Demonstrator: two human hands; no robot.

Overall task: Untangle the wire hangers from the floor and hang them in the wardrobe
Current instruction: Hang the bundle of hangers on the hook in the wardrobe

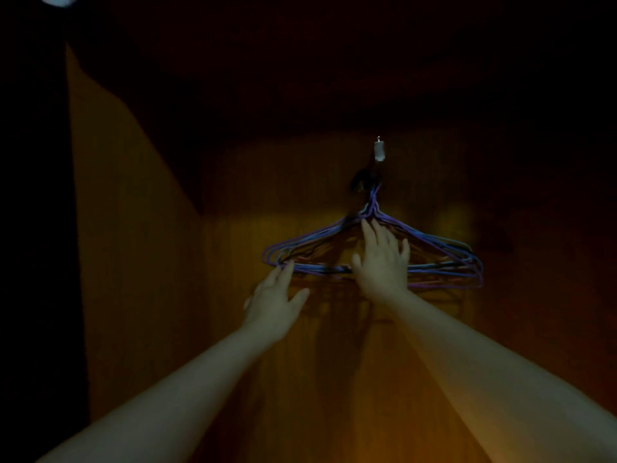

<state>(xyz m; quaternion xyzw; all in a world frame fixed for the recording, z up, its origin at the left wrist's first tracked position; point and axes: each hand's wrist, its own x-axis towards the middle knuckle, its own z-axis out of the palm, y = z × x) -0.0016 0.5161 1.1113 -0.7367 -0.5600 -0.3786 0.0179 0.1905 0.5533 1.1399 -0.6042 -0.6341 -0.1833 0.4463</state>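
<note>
Several blue and purple wire hangers (444,262) hang bunched together from a small metal hook (379,152) on the wardrobe's wooden back wall (300,182). My right hand (382,262) lies flat against the bunch with its fingers straight, the fingertips just below the hangers' necks. My left hand (275,302) reaches up with straight fingers, and its fingertips touch the hangers' lower left corner. The hanger hooks at the top are dark and hard to make out.
The inside of the wardrobe is dim. A wooden side wall (127,228) stands at the left, with darkness beyond it. A small bright patch (58,0) shows at the top left corner.
</note>
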